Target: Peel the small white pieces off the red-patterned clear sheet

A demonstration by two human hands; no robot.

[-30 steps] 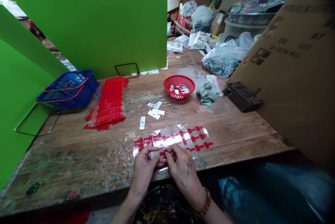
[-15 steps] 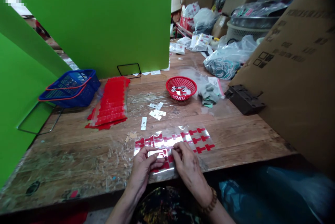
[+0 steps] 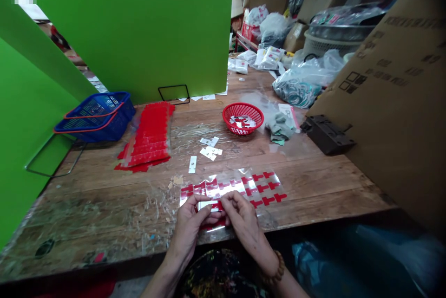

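My left hand (image 3: pixel 190 218) is closed on a small white rectangular plate (image 3: pixel 205 205), thumb on top and fingers underneath. A red sticker (image 3: pixel 216 206) shows at the plate's right end. There the pinched fingertips of my right hand (image 3: pixel 240 214) meet it; they partly hide the sticker. Beneath both hands lies a clear plastic sheet (image 3: pixel 218 190) carrying rows of red T-shaped stickers. Just beyond it, several loose white plates (image 3: pixel 210 151) lie on the table. A red round basket (image 3: pixel 260 119) farther back contains white and red pieces.
A stack of red sticker sheets (image 3: pixel 148 135) lies left on the wooden table (image 3: pixel 313 186), beside a blue basket (image 3: pixel 94 128). At right are a grey-green cloth (image 3: pixel 278 127), a dark metal block (image 3: pixel 327 134) and a cardboard box (image 3: pixel 393 103). A green panel (image 3: pixel 149 24) stands behind.
My right hand has moved left, its fingertips now at the right end of the white plate. Solid red shows there now. My left hand keeps its hold. The view has shifted slightly.
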